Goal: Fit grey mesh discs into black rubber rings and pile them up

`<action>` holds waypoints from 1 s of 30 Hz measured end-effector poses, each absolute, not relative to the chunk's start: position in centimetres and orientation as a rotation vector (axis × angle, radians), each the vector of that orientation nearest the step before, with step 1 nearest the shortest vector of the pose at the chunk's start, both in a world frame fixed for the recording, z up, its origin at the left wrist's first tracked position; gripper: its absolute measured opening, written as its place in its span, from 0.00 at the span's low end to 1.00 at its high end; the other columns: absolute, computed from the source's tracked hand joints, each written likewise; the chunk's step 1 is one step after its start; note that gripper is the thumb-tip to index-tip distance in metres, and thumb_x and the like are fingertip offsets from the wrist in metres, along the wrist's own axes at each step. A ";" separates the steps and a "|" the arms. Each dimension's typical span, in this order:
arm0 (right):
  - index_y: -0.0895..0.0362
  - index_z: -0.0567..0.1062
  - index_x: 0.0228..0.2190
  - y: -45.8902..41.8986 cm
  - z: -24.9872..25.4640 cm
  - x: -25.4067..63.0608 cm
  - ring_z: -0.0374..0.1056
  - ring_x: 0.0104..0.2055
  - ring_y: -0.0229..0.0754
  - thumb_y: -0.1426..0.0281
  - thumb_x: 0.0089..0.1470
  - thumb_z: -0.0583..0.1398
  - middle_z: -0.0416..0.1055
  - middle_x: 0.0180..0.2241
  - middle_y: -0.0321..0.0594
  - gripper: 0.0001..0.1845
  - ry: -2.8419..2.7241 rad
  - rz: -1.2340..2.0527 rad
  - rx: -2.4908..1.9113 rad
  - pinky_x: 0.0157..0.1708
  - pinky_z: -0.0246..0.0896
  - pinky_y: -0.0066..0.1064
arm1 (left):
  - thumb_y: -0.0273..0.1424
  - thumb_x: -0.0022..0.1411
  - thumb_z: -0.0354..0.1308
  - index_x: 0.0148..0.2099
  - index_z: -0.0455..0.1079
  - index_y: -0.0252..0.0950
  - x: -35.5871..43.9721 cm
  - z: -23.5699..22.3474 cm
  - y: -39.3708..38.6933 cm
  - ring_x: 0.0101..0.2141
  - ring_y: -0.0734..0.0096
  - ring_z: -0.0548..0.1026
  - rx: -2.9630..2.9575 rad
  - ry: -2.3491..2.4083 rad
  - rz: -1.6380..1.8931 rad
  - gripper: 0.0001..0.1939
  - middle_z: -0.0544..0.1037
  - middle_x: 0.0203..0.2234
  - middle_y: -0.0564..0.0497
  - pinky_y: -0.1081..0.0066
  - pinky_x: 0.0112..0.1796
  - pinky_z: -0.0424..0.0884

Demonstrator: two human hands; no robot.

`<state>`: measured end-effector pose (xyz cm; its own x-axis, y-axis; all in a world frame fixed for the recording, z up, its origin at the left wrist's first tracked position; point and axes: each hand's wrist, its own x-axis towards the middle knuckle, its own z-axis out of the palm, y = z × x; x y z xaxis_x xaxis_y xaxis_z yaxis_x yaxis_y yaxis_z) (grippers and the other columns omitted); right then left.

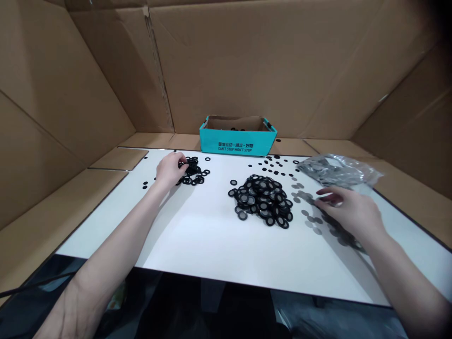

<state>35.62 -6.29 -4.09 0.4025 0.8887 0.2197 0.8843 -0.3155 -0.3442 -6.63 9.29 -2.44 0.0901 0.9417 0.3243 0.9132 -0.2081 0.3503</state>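
Cardboard walls point(60, 94) box in the white table point(197, 245). At left I have the left hand point(170, 170) curled closed on black rings point(197, 176). Behind centre sits a teal box point(237, 140), before it a heap of mesh discs point(261, 200). The right hand point(348, 212) is half-closed; I can't tell if it grips anything, just below a crumpled plastic bag point(339, 170).

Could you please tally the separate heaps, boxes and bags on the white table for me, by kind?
Heaps of plain black rings: 1
Heaps of black-rimmed grey discs: 1
Teal cardboard boxes: 1
Plastic bags: 1
Total: 4
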 end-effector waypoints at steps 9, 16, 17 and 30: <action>0.51 0.79 0.34 -6.3 -2.6 34.6 0.78 0.42 0.59 0.62 0.45 0.62 0.84 0.35 0.45 0.13 -1.504 -0.034 -2.149 0.34 0.63 0.42 | 0.33 0.52 0.62 0.32 0.72 0.37 -6.3 -2.4 9.4 0.38 0.59 0.79 2.049 1.658 1.034 0.05 0.83 0.34 0.48 0.64 0.46 0.73; 0.53 0.81 0.34 -6.3 -1.1 30.3 0.78 0.31 0.47 0.66 0.50 0.67 0.83 0.31 0.41 0.07 -1.652 -0.188 -1.486 0.35 0.71 0.38 | 0.46 0.48 0.68 0.35 0.71 0.34 -4.1 -1.5 7.3 0.30 0.65 0.79 1.809 1.285 1.031 0.21 0.81 0.27 0.48 0.68 0.34 0.74; 0.52 0.81 0.35 -6.4 -0.7 29.1 0.78 0.32 0.46 0.68 0.52 0.67 0.83 0.33 0.41 0.06 -1.726 -0.207 -1.341 0.34 0.72 0.37 | 0.46 0.48 0.69 0.37 0.72 0.34 -3.6 -1.2 6.7 0.28 0.66 0.78 1.798 1.229 0.997 0.22 0.80 0.25 0.49 0.69 0.32 0.73; 0.50 0.75 0.42 -4.9 -0.1 20.3 0.79 0.34 0.45 0.77 0.56 0.69 0.84 0.34 0.39 0.15 -2.000 -0.236 -0.781 0.37 0.75 0.36 | 0.30 0.53 0.75 0.52 0.70 0.35 -0.7 -0.7 2.6 0.27 0.76 0.78 1.569 0.510 0.732 0.26 0.78 0.25 0.56 0.75 0.32 0.72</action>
